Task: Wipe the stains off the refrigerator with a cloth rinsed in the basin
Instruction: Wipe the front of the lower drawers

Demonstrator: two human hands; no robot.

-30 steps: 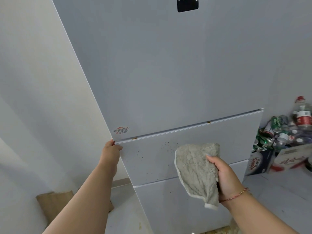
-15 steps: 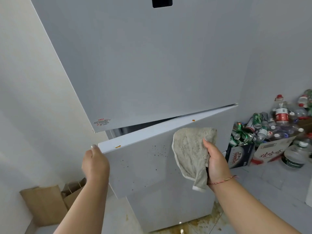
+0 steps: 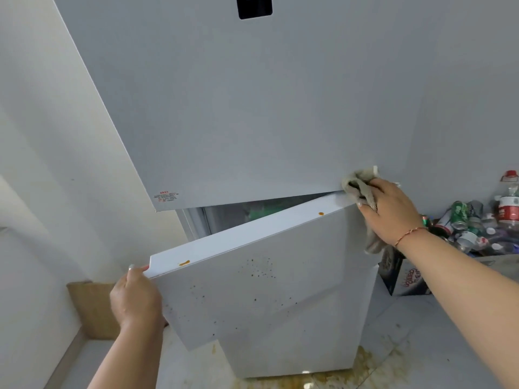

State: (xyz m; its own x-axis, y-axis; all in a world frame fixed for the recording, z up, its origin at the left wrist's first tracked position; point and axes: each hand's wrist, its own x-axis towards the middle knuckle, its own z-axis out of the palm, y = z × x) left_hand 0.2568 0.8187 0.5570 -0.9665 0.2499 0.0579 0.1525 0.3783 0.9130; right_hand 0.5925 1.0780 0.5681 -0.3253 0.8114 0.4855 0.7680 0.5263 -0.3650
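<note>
Now my left hand (image 3: 134,300) grips the open middle door (image 3: 252,290) by its near-left corner, while my right hand's (image 3: 389,213) fingers curl round the soft, limp cloth (image 3: 358,183), bunched to press firmly along the door's far-right top edge.

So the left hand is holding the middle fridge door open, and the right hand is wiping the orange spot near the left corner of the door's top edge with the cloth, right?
Not quite. The left hand does hold the middle door open, but the right hand presses the cloth at the right end of the door's top edge. The orange spot near the left corner is untouched, as the head view shows.
</note>
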